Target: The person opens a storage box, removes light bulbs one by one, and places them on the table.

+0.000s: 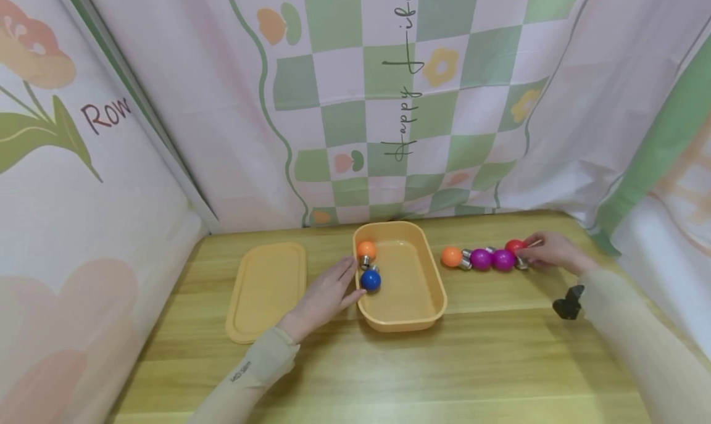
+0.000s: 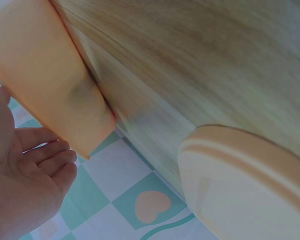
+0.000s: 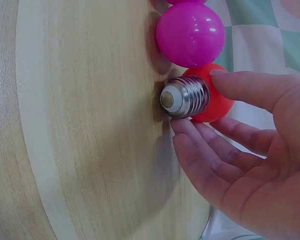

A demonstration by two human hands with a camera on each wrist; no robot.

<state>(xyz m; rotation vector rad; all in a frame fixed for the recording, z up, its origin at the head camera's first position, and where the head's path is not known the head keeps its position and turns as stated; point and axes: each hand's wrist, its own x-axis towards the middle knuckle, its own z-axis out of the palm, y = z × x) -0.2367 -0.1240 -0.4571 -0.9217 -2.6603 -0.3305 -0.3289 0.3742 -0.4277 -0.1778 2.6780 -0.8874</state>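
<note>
At the right end of a row of bulbs, my right hand point(image 1: 550, 250) pinches the red light bulb point(image 3: 216, 100) between thumb and fingers. Its silver screw base point(image 3: 187, 97) points toward the near side of the table. A purple bulb point(image 3: 191, 35) touches it. My left hand point(image 1: 328, 291) rests with extended fingers against the left rim of the yellow plastic box point(image 1: 408, 322). Inside that box, along its left wall, lie an orange bulb point(image 1: 366, 250) and a blue bulb point(image 1: 370, 280).
The row also has another purple bulb point(image 1: 481, 260) and an orange bulb point(image 1: 451, 257) nearest the box. Left of the box lies a flat yellow lid point(image 1: 266, 291). A printed curtain point(image 1: 389, 121) hangs along the back of the wooden table point(image 1: 389, 374).
</note>
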